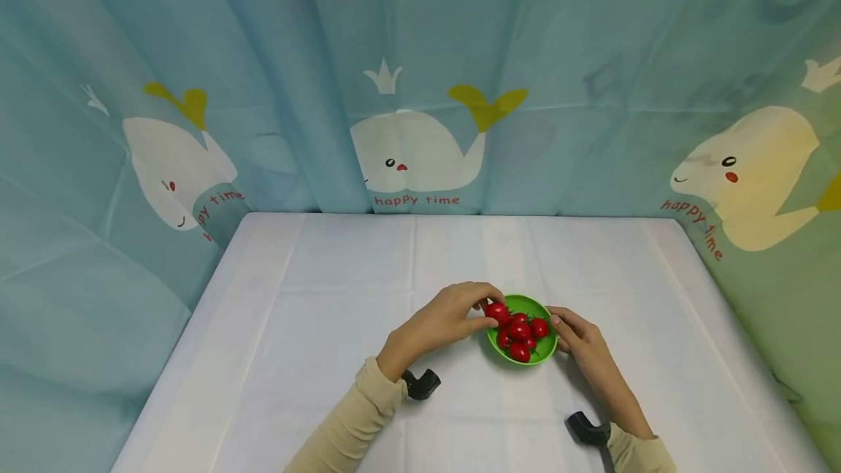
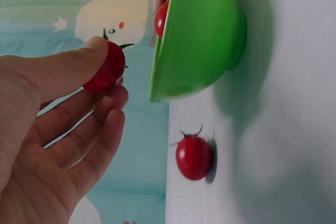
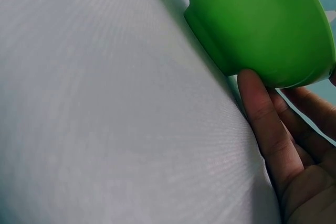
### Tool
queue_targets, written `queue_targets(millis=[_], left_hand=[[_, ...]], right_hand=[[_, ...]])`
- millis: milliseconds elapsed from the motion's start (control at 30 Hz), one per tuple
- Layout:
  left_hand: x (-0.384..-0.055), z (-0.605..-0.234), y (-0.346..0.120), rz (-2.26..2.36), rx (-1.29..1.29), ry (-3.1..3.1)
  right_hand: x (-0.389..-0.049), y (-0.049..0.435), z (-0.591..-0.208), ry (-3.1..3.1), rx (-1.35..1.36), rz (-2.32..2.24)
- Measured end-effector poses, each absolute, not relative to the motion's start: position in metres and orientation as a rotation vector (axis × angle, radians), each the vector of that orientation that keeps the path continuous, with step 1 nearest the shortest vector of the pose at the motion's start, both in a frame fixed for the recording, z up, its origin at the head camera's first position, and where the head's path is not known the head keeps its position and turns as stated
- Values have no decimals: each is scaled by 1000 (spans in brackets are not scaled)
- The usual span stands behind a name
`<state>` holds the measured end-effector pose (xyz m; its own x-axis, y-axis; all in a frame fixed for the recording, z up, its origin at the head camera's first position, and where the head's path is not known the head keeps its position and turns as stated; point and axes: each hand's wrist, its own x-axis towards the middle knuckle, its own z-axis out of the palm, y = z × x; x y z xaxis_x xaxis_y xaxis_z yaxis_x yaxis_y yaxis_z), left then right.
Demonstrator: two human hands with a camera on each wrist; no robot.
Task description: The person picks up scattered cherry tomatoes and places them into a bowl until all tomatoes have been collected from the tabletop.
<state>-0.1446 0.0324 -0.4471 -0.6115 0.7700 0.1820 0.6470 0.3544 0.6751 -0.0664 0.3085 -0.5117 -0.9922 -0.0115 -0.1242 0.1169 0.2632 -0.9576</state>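
A small red tomato [image 2: 107, 67] with a green stem is pinched between the thumb and fingers of my left hand [image 1: 453, 316], at the left rim of a green bowl [image 1: 523, 299]. Several more red tomatoes [image 1: 519, 331] lie inside the bowl. Holding the bowl's right side is my right hand [image 1: 587, 345], its thumb at the rim and its fingers against the outer wall, as the right wrist view [image 3: 286, 145] shows from below. Another tomato [image 2: 194, 157] lies on the table near the bowl in the left wrist view; the head view does not show it.
A white cloth covers the table [image 1: 315, 356]. Blue-green curtains [image 1: 289, 57] with whale prints enclose its back and both sides. A black device sits at each wrist, one by the left cuff [image 1: 422, 384] and one by the right cuff [image 1: 585, 429].
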Motion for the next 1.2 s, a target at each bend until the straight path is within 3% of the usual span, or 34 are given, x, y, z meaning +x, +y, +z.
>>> queue_targets(millis=[467, 1200], left_hand=[[-139, -461, 61, 1118, 1334, 2458], [-132, -469, 86, 745, 1428, 2824]], right_hand=[[-66, 310, -513, 2435, 80, -1816], [-67, 310, -515, 2414, 79, -1860]])
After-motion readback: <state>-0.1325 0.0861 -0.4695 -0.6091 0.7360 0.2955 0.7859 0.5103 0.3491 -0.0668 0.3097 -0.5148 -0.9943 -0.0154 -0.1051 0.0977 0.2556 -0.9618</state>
